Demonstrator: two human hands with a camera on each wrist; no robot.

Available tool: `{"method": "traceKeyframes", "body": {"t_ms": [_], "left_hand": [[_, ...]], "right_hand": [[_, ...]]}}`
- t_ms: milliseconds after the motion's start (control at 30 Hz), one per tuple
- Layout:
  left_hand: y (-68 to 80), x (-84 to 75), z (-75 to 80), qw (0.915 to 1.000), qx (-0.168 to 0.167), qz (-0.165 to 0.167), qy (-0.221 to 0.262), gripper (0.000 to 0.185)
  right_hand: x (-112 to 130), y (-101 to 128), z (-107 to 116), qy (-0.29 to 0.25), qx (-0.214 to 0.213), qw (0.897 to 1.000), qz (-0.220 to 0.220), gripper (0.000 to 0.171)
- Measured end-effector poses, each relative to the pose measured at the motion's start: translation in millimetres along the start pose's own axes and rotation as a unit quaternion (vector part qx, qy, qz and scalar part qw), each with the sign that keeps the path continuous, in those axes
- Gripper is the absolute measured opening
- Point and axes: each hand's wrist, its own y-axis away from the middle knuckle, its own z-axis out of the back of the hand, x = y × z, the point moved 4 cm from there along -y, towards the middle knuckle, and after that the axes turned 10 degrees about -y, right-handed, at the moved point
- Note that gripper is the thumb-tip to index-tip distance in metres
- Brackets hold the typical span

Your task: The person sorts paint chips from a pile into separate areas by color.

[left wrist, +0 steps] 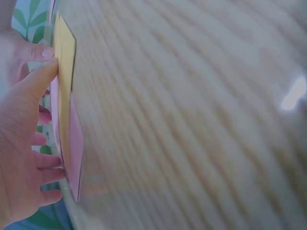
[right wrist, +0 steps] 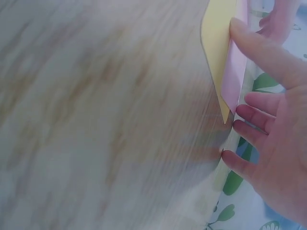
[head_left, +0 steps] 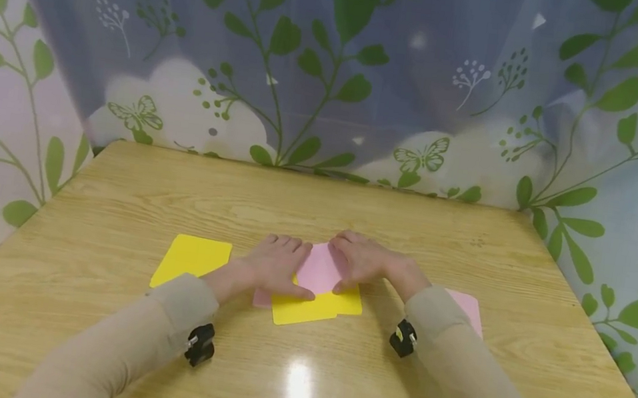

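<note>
Two hands meet mid-table over the pink card (head_left: 319, 267), which lies tilted on the yellow card (head_left: 317, 306): left hand (head_left: 277, 262) flat-fingered on its left side, right hand (head_left: 362, 258) on its right, equally near.

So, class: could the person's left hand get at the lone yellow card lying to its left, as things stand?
Probably yes. The left hand rests on the middle cards, and the lone yellow card lies flat beside it on bare wooden table, with nothing between them.
</note>
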Motion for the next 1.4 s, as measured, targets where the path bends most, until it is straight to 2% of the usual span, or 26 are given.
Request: {"method": "traceKeyframes", "body": {"t_ms": [267,567,900,1200,1400], "left_hand": [[1.5,0.7,-1.4,0.9999,0.004,-0.01,0.0,0.096],[-0.4,1.3,2.4,0.9998,-0.009,-0.018,-0.004,0.092],[-7.1,1.8,5.2,0.9986,-0.004,-0.03,-0.045,0.09],[-11.4,1.9,2.1,0.9983,-0.009,-0.026,-0.052,0.089],[-11.7,1.8,0.7,0.9979,-0.015,-0.032,-0.054,0.087]], "right_hand": [[3.0,0.0,-4.6,-0.016,0.004,0.999,-0.035,0.093],[4.7,1.0,-1.9,0.025,0.021,0.997,-0.063,0.098],[7.3,-0.6,0.7,0.049,0.032,0.994,-0.097,0.097],[13.3,3.7,1.9,0.029,0.034,0.997,-0.069,0.107],[14.1,5.5,1.2,0.052,0.035,0.997,-0.046,0.1]]}}
